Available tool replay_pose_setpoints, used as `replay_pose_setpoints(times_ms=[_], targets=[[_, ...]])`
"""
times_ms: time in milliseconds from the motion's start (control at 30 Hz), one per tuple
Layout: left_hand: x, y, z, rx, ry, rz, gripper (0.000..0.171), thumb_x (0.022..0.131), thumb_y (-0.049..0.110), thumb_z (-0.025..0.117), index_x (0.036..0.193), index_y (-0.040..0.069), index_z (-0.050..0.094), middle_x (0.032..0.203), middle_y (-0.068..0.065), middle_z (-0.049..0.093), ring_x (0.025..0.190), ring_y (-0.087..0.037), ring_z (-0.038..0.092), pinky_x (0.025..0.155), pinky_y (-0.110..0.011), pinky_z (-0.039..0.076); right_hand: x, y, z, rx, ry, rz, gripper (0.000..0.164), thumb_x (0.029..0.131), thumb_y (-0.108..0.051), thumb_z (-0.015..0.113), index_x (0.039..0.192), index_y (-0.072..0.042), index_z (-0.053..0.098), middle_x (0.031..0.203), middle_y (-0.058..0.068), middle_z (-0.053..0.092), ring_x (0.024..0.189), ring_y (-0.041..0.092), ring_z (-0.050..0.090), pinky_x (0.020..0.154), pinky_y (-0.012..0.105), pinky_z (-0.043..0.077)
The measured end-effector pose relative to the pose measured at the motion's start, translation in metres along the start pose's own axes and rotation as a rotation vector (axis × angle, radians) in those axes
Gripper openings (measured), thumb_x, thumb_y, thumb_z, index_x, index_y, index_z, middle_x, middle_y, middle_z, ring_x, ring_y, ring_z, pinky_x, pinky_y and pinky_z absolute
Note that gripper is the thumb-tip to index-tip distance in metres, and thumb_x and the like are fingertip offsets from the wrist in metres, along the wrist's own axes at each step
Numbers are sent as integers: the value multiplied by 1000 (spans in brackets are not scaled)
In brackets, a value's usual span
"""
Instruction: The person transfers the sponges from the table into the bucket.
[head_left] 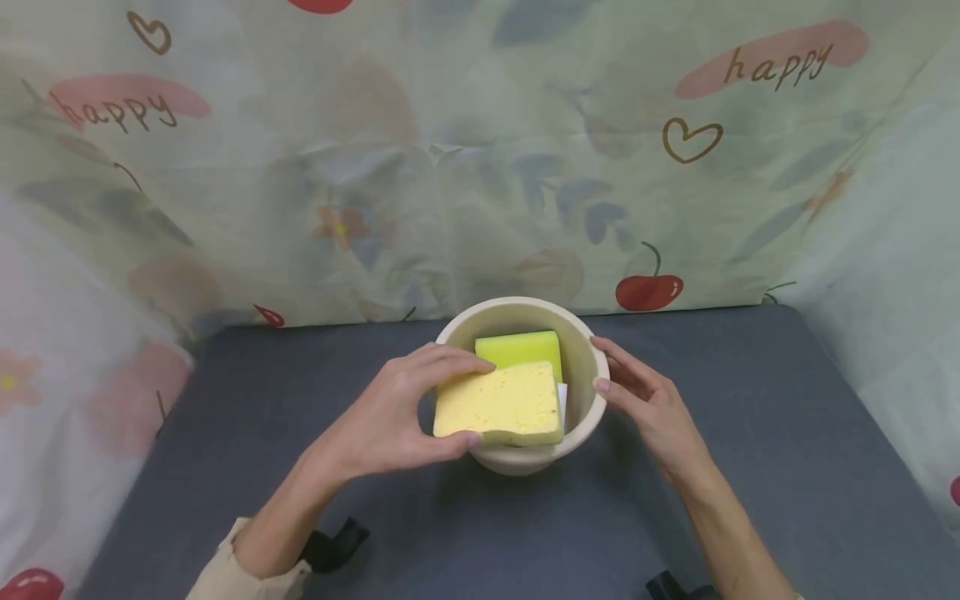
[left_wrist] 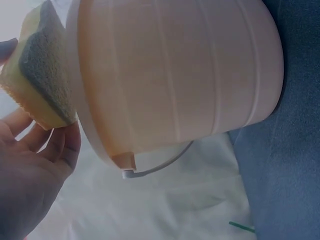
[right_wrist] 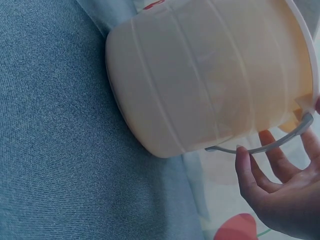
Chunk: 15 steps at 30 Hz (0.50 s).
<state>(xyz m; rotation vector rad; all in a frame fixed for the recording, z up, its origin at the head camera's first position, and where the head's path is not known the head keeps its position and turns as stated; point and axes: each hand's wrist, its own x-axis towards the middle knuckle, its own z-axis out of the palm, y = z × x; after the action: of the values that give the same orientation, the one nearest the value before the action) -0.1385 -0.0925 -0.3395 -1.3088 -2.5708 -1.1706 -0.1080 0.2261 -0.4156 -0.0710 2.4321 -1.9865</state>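
A yellow sponge (head_left: 498, 404) with a darker scouring side (left_wrist: 47, 62) is held between the thumb and fingers of my left hand (head_left: 408, 408), tilted over the mouth of a cream bucket (head_left: 521, 458). Inside the bucket, a bright green-yellow sponge (head_left: 521, 348) lies partly behind it, and a bit of something white (head_left: 562, 400) shows at its right. My right hand (head_left: 648, 400) holds the bucket's right side, thumb and index fingertip at the rim. In the right wrist view its other fingers curve by the grey handle (right_wrist: 270, 146), which hangs down along the bucket.
The bucket stands upright on a dark blue-grey cloth-covered table (head_left: 315, 367). Behind it hangs a printed curtain (head_left: 465, 192) with hearts and cherries, and pale cloth also encloses both sides. Black straps (head_left: 333, 546) sit at the wrists.
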Motion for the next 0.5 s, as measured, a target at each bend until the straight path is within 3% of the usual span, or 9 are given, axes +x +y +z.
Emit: replay_pose_setpoints(times_ms=[233, 500], targets=[[7, -5, 2, 13, 14, -44, 56, 80, 40, 78, 131, 24, 62, 129, 9, 59, 117, -10, 54, 88, -36, 49, 1, 0, 1, 0, -8, -12, 51, 99, -29, 63, 148, -25, 49, 141, 10, 56, 119, 15, 58, 90, 22, 50], [18, -12, 5, 42, 66, -5, 52, 77, 32, 79, 126, 20, 66, 123, 7, 58, 109, -10, 56, 80, -31, 50, 1, -1, 0, -13, 0, -5, 52, 99, -30, 63, 148, -26, 49, 140, 9, 56, 119, 15, 58, 90, 23, 49]])
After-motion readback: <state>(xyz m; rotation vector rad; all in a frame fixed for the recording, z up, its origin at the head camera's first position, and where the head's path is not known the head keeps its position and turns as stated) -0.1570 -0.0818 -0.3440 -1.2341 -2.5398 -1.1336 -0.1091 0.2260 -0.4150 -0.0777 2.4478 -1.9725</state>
